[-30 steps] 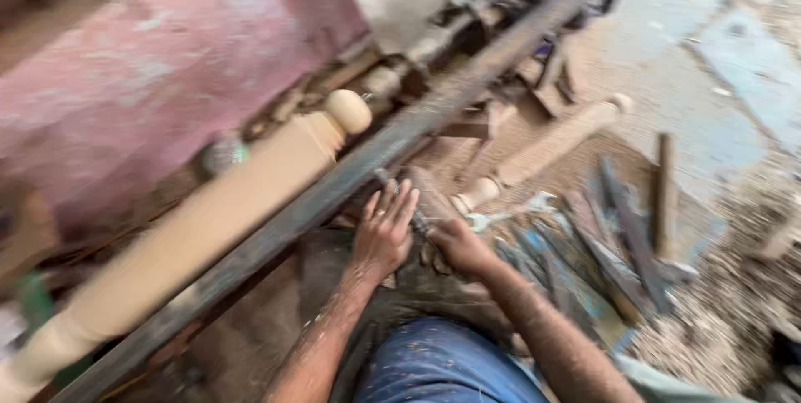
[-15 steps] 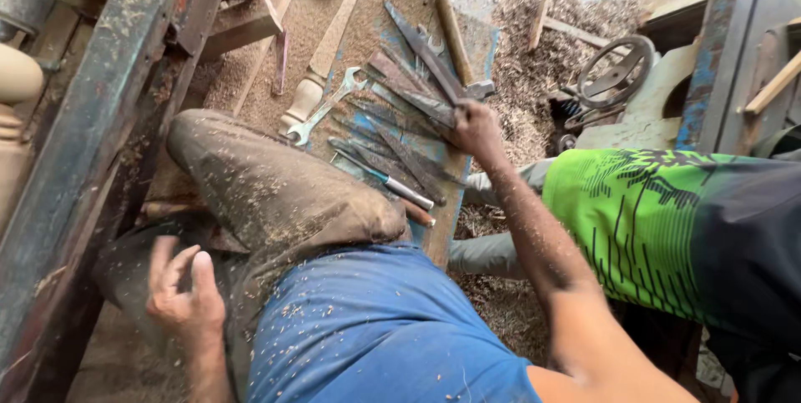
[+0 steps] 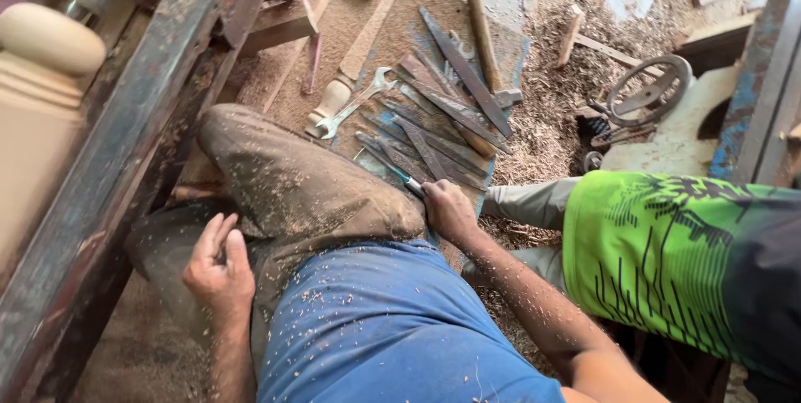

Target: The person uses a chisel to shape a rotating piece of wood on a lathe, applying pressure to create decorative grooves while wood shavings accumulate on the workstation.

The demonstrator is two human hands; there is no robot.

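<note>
Seen from above, a person sits on a sawdust-covered floor (image 3: 551,119). At far left, a pale turned wooden post (image 3: 42,78) lies along a worn metal lathe rail (image 3: 125,161). The left hand (image 3: 219,265) rests with loose, spread fingers beside the dusty trouser knee (image 3: 292,178), holding nothing. Further right, the right hand (image 3: 446,211) is closed around the end of a thin chisel (image 3: 390,168), which lies among a fan of flat metal chisels (image 3: 442,119) beside a spanner (image 3: 355,103). At far right, another person's bright green sleeve (image 3: 659,253) enters the view.
</note>
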